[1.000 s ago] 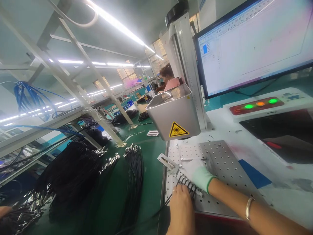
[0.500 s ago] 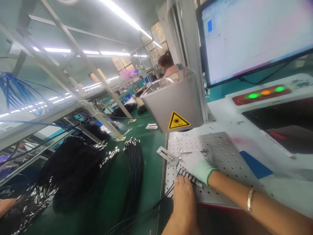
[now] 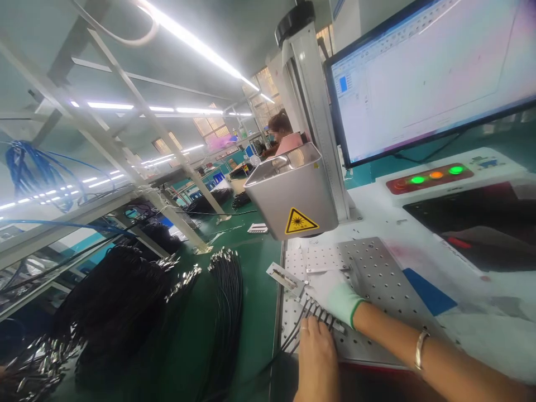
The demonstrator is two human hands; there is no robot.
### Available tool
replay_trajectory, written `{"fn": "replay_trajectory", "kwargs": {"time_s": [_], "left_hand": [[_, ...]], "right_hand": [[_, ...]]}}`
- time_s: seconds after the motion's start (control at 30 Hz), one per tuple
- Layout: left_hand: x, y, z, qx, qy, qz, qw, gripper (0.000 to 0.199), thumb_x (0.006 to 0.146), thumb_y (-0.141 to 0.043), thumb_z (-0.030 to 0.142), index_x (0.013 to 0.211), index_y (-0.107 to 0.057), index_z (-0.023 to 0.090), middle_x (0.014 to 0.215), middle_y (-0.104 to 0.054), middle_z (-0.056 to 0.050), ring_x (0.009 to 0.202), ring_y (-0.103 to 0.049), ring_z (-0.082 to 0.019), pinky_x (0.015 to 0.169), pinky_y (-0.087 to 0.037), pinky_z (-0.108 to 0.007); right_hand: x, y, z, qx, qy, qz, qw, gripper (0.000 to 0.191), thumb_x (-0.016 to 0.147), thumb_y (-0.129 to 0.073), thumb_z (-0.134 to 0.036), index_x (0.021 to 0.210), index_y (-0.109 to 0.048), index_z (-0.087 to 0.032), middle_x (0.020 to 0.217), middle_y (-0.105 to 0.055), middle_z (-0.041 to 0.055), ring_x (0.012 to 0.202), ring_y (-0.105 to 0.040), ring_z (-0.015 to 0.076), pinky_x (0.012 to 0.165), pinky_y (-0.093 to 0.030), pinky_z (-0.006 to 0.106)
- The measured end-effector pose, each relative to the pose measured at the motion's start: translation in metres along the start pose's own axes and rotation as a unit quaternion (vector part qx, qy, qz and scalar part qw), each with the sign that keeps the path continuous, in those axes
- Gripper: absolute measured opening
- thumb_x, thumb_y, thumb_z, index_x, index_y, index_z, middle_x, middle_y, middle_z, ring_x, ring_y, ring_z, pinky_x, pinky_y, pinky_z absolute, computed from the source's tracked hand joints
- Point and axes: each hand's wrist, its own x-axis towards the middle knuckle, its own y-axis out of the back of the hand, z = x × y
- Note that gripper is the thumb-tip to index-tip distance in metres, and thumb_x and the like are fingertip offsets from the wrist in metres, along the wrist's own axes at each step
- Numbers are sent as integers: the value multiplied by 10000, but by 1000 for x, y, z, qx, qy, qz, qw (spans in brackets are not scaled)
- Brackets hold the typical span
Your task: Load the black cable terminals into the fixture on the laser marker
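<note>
A slim metal fixture (image 3: 288, 281) lies aslant on the perforated plate, its left end over the plate's edge. Several black cables (image 3: 292, 338) run side by side into its lower part. My left hand (image 3: 317, 349), bare, is closed with its fingertips on the cables just below the fixture. On the upper side, my right hand (image 3: 337, 296) in a white glove with a green cuff touches the fixture. The glove's fingers blend into the bright plate, so their grip is unclear. The cable tips under the glove are hidden.
Above the perforated plate (image 3: 383, 285) hangs a grey laser head (image 3: 293, 190) with a yellow warning sign. A bundle of black cables (image 3: 226, 296) with metal ends lies left, beside a larger black heap (image 3: 113, 296). A monitor (image 3: 435, 78) stands right; a person (image 3: 287, 134) sits behind.
The view has shifted, so the laser head and plate sit slightly lower and more of the post shows. Both hands stay at the fixture with little visible movement.
</note>
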Motion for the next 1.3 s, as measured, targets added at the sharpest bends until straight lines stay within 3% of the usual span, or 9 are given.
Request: {"fn": "replay_trajectory", "kwargs": {"time_s": [0.2,0.3,0.5,0.7,0.77,0.9,1.0,1.1,1.3], "left_hand": [[0,16,8,28,-44,-48,997,308,873,-375,72,1031,-638,106,993,-608,-139,1006,-530,-273,930,-422,-401],[1,22,9,17,-32,-60,998,312,867,-379,53,1035,-638,100,1023,-614,-141,1027,-541,-265,950,-427,-391],[0,14,-5,-54,-13,33,998,247,888,-430,132,988,-654,170,1069,-643,-94,1035,-575,-235,903,-468,-351],[-3,-20,-21,-52,-133,120,982,365,857,-532,227,1215,-593,186,1339,-574,-98,1245,-504,-259,1065,-417,-405],[-4,-23,-22,-40,-150,118,981,383,853,-540,245,1223,-592,161,1338,-574,-117,1245,-514,-267,1065,-430,-410],[-1,-12,-19,-48,-184,95,977,362,875,-479,181,1219,-586,153,1316,-592,-116,1262,-510,-240,1108,-398,-410],[3,-4,-19,-64,-203,132,968,330,874,-455,144,1176,-589,137,1249,-633,-126,1247,-526,-239,1093,-419,-439],[5,-1,-27,-65,-234,149,958,336,872,-435,115,1185,-559,120,1232,-638,-142,1229,-543,-243,1028,-485,-432],[7,-2,-46,-19,-245,118,962,415,853,-442,104,1264,-504,105,1318,-578,-164,1278,-497,-263,1049,-465,-433]], "right_hand": [[2,-6,3,18,-7,-10,1000,467,976,-353,-451,990,-701,-140,933,-692,171,896,-661,299,747,-481,399],[0,-3,2,15,-6,-13,1000,462,980,-357,-440,985,-704,-135,935,-694,167,894,-663,292,746,-487,391],[-1,4,-4,4,-26,-26,999,435,971,-450,-502,959,-675,-130,909,-686,99,871,-655,213,786,-524,384],[-1,5,-5,16,-34,-39,999,318,933,-573,-438,1085,-604,-160,1050,-624,60,908,-609,179,806,-537,379],[1,3,-4,22,-35,-45,998,330,939,-558,-452,1064,-611,-151,1016,-631,58,895,-613,177,808,-536,382],[6,-3,-1,26,-32,-52,998,373,967,-492,-466,1000,-642,-127,944,-658,73,887,-628,186,817,-524,393],[6,-3,-1,20,-28,-55,998,389,986,-447,-455,956,-656,-129,921,-670,74,874,-636,187,808,-524,396],[2,5,-2,17,-24,-54,998,370,964,-496,-477,952,-647,-139,901,-662,49,846,-633,173,792,-533,382],[2,7,-3,16,-27,-38,999,328,961,-519,-443,990,-633,-137,900,-654,41,823,-631,162,778,-537,364]]}}
